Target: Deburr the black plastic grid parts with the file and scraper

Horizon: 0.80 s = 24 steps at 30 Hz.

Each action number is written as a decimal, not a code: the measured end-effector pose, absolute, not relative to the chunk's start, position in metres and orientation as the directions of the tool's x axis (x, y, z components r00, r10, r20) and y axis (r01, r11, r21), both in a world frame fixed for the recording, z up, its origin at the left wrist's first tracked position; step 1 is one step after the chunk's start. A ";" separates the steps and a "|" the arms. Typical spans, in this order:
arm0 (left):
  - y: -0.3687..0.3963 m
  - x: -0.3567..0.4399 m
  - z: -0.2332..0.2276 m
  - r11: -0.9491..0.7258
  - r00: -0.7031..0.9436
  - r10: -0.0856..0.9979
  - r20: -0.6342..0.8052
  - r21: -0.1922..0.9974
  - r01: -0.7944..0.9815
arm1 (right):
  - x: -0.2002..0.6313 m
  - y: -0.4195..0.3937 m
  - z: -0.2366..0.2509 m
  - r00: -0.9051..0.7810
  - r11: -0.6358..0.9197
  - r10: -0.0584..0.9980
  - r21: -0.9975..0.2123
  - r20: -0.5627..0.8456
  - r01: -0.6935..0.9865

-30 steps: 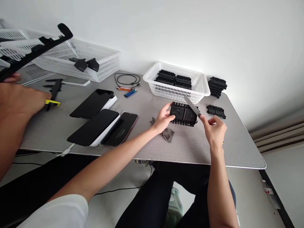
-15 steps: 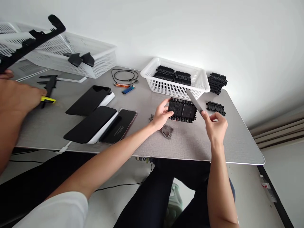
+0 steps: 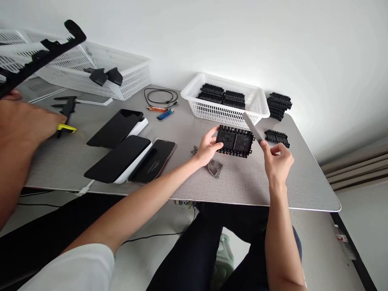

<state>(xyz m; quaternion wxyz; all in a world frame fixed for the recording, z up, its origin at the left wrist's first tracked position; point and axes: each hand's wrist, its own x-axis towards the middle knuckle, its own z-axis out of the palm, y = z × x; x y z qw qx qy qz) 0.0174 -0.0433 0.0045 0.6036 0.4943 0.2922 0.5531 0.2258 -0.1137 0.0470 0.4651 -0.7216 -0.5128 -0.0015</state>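
Observation:
My left hand [image 3: 209,148] is closed on the left end of a black plastic part [image 3: 235,141], a rectangular piece with toothed long edges and a ribbed face turned toward me. It is held tilted just above the table. In my right hand [image 3: 278,159] is a flat grey file [image 3: 252,126], pinched near its lower end between thumb and fingers. The file slants up and left, close by the part's right end; whether they touch I cannot tell. Beneath my left hand lies a crumpled grey scrap [image 3: 214,168], partly hidden.
A white basket [image 3: 224,116] holds several black parts. Right of it are stacked parts [image 3: 278,106] and a single part [image 3: 277,138]. Phones [image 3: 153,161], a blue lighter [image 3: 165,114] and a cable [image 3: 160,97] lie left. A co-worker's hand [image 3: 33,121] grips a yellow-ended tool beside a long black part [image 3: 45,58].
The whole view has shifted slightly right. Both my hands keep their holds, and the file stays near the part's right end with only a slight movement.

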 end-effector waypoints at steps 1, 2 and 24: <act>-0.043 0.017 0.004 -0.100 0.225 0.955 0.194 0.923 -0.372 | 0.221 -0.114 0.046 0.449 -0.022 0.755 -0.666 0.478 0.746; -0.043 0.017 0.003 -0.101 0.232 0.953 0.195 0.926 -0.364 | 0.216 -0.114 0.045 0.424 -0.009 0.774 -0.663 0.469 0.748; -0.057 0.020 0.008 -0.154 0.385 0.890 0.245 0.955 -0.252 | 0.185 -0.114 0.042 0.532 -0.092 0.746 -0.730 0.400 0.678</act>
